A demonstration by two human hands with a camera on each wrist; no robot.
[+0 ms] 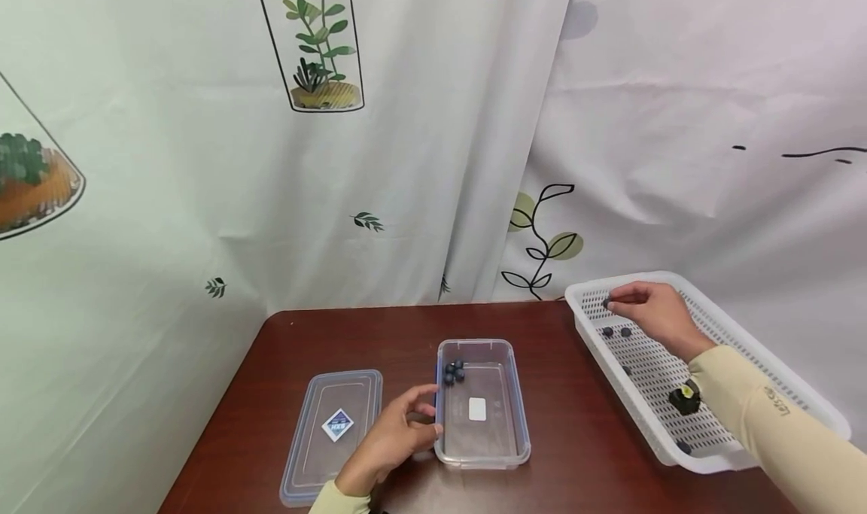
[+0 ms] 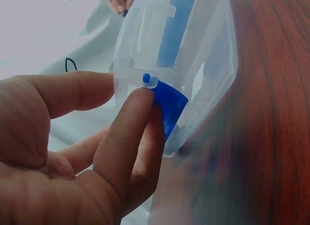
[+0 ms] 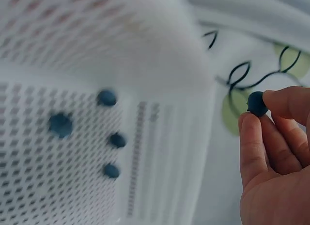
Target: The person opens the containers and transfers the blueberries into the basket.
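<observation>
My right hand (image 1: 653, 311) pinches a blueberry (image 3: 257, 104) between thumb and fingertips, above the far end of a white perforated basket (image 1: 728, 326). Several more blueberries (image 3: 61, 124) lie scattered on the basket floor. My left hand (image 1: 398, 435) is at the left side of a clear plastic container (image 1: 477, 450). In the left wrist view, its fingertips touch the blue latch (image 2: 169, 106) on the container's side wall, with the thumb tip at the wall's edge. Inside the container, several blueberries (image 1: 454, 372) cluster in the far left part.
A clear lid (image 1: 308, 442) with a blue edge and a diamond label lies left of the container, beside my left hand. All stand on a dark red-brown table (image 1: 562, 439). A printed white curtain (image 1: 406, 160) hangs behind it. A small black object (image 1: 684, 401) shows beside my right sleeve.
</observation>
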